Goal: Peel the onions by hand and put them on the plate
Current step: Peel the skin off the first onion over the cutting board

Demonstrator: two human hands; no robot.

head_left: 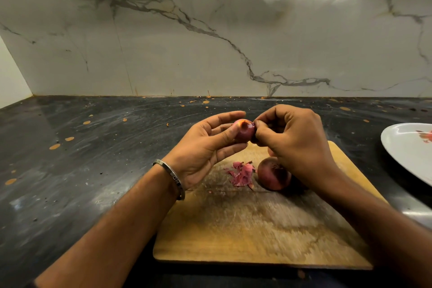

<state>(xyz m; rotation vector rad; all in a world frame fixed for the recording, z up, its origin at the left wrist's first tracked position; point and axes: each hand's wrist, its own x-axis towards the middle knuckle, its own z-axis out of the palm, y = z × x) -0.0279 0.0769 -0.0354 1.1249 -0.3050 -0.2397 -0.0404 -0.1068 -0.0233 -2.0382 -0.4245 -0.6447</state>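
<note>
We find the work under way at a dark desk (93, 159), above a wooden cutting board (257, 229). The left hand (205, 147) cradles a small red onion (244, 132) in the air over the far edge of the board, its fingers (230, 134) loosely curved around the bulb from behind and below. The right hand (292, 138) meets the onion at its top end, its fingers bunched and pinching what we take to be a flap of dry skin; the exact purchase is hidden behind the knuckles.

A second onion (273, 174), unpeeled by its dull papery surface, lies on the board just beside a small heap of torn skin scraps (242, 174), partly under the right wrist. The plate (402, 149) stands at the right edge of the view, well apart from the hands; no peeled onion shows on the visible part of it, only a reddish mark.

In our judgement the onion is light, firm and round, and will roll if set down loosely. The outer skin is thin, brittle and tears into small flakes, so it is best taken at the tip or root end where a loose edge lifts, and drawn down along the bulb. The layer beneath looks glossy and is likely slippery, so the holding hand should cup rather than squeeze.
</note>
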